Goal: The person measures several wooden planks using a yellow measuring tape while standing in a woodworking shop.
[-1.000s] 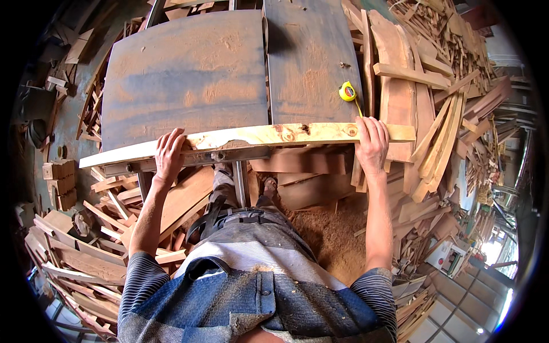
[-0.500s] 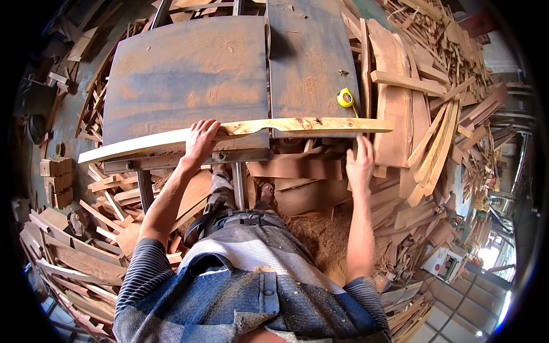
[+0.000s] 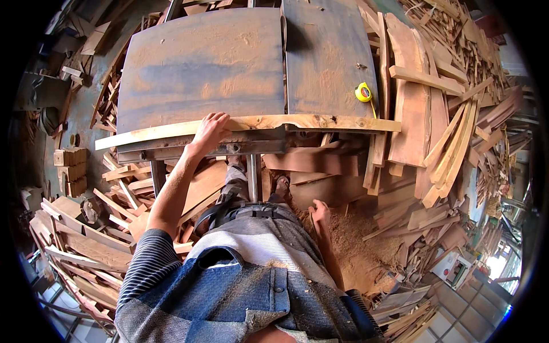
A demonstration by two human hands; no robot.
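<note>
A long, pale wooden strip lies along the near edge of the dusty metal machine table, its two ends sticking out past the sides. A shallow notch shows in its near edge, about mid-length. My left hand grips the strip left of its middle, fingers over the top. Low and away from the wood, my right hand hangs near my waist, fingers loosely bent and slightly apart, with nothing visible in it. A yellow tape measure sits on the table's right section, a bit of its blade drawn out toward the strip.
Wide planks and thin sticks are stacked to the right of the table. Offcuts pile up at the left. Sawdust covers the floor by my feet, and a metal leg stands between them.
My right hand has left the area by the strip's right end and dropped toward my waist. The left hand keeps its hold on the strip. The view has shifted slightly.
</note>
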